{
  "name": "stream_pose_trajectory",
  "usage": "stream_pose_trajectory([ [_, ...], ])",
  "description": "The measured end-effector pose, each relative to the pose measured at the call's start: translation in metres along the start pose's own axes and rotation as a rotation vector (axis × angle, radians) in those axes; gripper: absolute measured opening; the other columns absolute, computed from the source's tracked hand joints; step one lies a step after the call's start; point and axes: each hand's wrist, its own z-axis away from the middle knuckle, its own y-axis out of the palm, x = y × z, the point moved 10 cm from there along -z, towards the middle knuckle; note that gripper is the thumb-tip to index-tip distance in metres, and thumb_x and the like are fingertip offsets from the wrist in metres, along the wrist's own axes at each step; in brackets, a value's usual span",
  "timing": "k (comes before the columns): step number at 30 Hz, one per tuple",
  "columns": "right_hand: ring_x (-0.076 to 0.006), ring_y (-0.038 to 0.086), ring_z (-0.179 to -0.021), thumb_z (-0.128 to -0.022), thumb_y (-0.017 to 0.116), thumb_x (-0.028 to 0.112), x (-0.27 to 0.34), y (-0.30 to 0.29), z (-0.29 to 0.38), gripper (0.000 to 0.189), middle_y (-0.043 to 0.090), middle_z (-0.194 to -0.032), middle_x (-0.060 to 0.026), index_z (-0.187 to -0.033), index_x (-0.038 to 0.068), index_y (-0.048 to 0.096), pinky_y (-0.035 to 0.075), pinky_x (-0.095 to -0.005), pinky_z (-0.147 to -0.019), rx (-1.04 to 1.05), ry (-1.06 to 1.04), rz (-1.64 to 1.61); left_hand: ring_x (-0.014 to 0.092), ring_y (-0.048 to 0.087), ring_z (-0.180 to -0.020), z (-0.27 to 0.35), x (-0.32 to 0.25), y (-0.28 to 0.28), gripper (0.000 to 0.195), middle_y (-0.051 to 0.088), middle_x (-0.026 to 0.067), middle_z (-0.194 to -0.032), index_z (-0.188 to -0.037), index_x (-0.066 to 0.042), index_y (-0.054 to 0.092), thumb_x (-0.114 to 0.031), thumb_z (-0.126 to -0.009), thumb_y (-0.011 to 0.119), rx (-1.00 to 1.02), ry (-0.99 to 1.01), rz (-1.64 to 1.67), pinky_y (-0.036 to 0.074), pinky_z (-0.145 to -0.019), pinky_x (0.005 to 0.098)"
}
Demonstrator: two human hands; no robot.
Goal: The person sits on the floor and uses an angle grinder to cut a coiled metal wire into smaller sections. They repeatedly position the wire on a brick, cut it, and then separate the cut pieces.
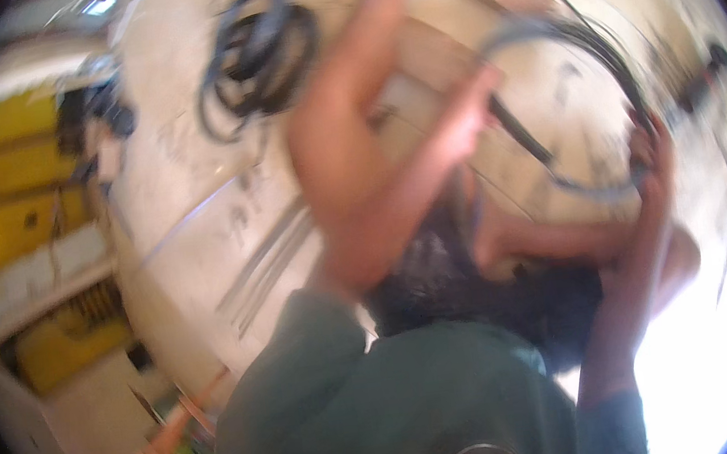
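Note:
The view is strongly blurred. A loop of dark cable or hose spans between my two hands, in front of my green shirt. My left hand is closed around its left side, near a thicker black section that slants down to the right. My right hand grips the right side of the loop, where several strands run together. Details of the fingers are smeared. Bare legs and dark shorts show below and behind the loop.
Another coil of dark hose or cable lies on the pale, stained floor at the upper left. Long thin strips lie nearer. A yellow panel stands far left, an orange frame lower left, and a dark tool-like object at right.

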Motion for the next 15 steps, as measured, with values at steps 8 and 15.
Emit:
stream_pose_trajectory([
  [8,-0.0032,0.031,-0.051,-0.108,0.054,0.038,0.029,0.068,0.069,0.037,0.045,-0.074,0.0042,-0.123,0.004,0.058,0.023,-0.0174,-0.038,-0.341,-0.550,0.470,0.019,0.067,-0.068,0.013,-0.024,0.022,0.027,0.068,0.0062,-0.073,-0.093,0.000,0.067,-0.026,-0.097,0.061,0.205,0.177,-0.111,0.052,-0.063,0.0327],
  [15,-0.0041,0.025,-0.053,-0.107,0.053,0.048,0.015,0.098,0.062,0.044,0.037,-0.073,0.0043,-0.121,0.006,0.055,0.019,-0.0219,-0.046,-0.058,-0.603,0.431,0.008,0.037,-0.046,0.024,-0.071,0.014,0.044,0.038,-0.0055,-0.057,-0.073,-0.014,0.044,-0.038,-0.101,0.066,0.272,0.173,0.223,0.033,-0.045,0.0304],
])
